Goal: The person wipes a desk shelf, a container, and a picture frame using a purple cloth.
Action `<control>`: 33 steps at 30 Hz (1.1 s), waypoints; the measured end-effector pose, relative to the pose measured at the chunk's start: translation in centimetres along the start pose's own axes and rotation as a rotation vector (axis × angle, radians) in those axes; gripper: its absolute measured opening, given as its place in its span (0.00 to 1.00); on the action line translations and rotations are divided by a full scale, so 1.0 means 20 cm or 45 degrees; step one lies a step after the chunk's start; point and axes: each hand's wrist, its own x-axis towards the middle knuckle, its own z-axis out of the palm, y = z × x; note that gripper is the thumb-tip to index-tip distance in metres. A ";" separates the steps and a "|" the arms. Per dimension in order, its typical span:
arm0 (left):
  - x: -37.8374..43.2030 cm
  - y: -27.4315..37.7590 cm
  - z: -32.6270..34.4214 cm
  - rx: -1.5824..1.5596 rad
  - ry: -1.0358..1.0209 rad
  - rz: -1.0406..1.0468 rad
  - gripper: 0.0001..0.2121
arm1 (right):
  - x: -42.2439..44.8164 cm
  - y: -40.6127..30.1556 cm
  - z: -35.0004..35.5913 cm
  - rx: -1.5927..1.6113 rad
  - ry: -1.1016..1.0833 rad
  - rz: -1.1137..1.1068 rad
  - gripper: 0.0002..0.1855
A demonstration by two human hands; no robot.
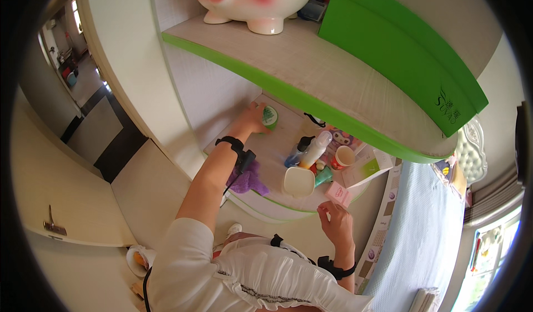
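Observation:
My left hand (255, 118) grips a round green tub with a white lid (270, 116) at the back left of the lower shelf. My right hand (335, 220) has curled fingers beside a small pink box (338, 194) at the shelf's front edge; whether it touches the box I cannot tell. Between the hands are a white square container (298, 181), a green tube (323, 177), a blue bottle with a black pump (297, 151), a clear-capped bottle (317, 148) and a red and white paper cup (344, 157). A purple cloth (250, 179) lies under my left forearm.
The upper shelf (291, 70) overhangs the lower one and holds a ceramic pig (254, 2) and a large green box (399, 54). A white and green box (368, 169) lies right of the cup. A bed (412, 220) stands to the right.

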 end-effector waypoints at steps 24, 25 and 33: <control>-0.65 0.22 -0.25 -0.637 0.563 -0.072 0.53 | -0.27 0.34 0.18 0.412 -0.252 -0.078 0.04; -0.71 0.27 -0.30 -0.709 0.545 -0.015 0.53 | -0.26 0.31 0.19 0.462 -0.278 -0.076 0.04; -1.27 0.31 -0.55 -1.719 0.399 0.062 0.56 | 0.11 -0.34 0.42 0.695 -0.281 -0.488 0.12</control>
